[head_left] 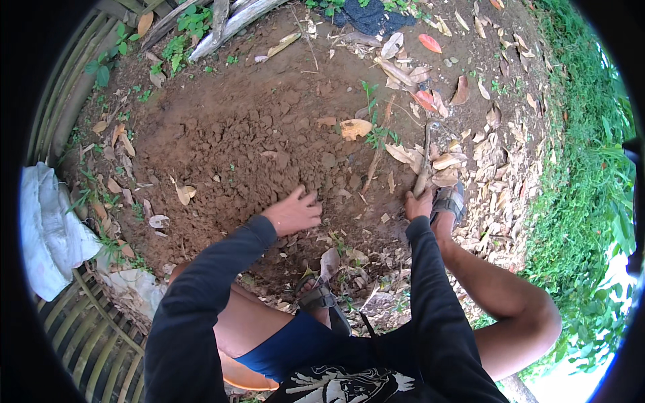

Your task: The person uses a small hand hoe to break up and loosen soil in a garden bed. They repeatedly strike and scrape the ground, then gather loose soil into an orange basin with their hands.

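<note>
- Shorts (289, 346) of dark blue sit nearest me, my bare knees bent wide to either side; an orange rounded edge (252, 377) shows below my left thigh.
- My left sandal (318, 297) is planted just beyond the shorts, dry leaves lying about it.
- My left hand (293, 211) is out over the crumbly brown soil (232, 151), palm down, fingers loosely curled and a little apart — nothing shows in them, and I can't tell whether the tips touch the dirt.
- My right hand (419, 204), just beside my right sandal (449, 200), has its fingers wrapped round the near end of a wooden stick (424, 164).
- That stick points away from me, its far end among the fallen leaves; I can't make out how that tip is formed.
- Left of it, a small green seedling (373, 134) stands beside a yellow-brown leaf (355, 129) on the ground.
- Out at my left, a white sack (50, 228) lies by bamboo slats (84, 342); at my right, green grass (581, 195) borders the leaf litter.
- Farthest off — a weathered pole (235, 28), some dark netting (373, 19) and a red leaf (430, 43).
</note>
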Tool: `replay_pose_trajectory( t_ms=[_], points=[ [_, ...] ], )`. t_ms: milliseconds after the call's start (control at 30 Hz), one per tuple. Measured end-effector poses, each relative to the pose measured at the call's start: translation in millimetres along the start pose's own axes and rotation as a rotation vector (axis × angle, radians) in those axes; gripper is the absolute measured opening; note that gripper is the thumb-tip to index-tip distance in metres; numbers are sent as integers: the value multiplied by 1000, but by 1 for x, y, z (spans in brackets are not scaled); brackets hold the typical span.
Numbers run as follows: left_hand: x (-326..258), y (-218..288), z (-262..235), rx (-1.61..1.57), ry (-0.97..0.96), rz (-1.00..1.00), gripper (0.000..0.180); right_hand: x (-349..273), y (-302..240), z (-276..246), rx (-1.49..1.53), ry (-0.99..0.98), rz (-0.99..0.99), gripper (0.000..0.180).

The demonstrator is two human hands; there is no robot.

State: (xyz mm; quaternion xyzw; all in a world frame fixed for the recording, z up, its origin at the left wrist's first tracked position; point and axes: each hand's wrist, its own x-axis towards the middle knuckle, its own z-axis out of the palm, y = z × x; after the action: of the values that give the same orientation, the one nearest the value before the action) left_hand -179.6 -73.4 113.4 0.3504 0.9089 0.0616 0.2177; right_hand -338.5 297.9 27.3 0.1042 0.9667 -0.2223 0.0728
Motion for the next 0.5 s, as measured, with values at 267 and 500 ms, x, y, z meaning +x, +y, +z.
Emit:
replay_pose_trajectory(
  t_ms=[267,500],
  points=[
    [-124,-91,-34,-505,286,-528,72,-44,-113,-30,1021,-332,357,19],
    [-151,-77,-8,-952,494,-681,118,-75,-234,-88,991,-667,-78,22]
  ],
)
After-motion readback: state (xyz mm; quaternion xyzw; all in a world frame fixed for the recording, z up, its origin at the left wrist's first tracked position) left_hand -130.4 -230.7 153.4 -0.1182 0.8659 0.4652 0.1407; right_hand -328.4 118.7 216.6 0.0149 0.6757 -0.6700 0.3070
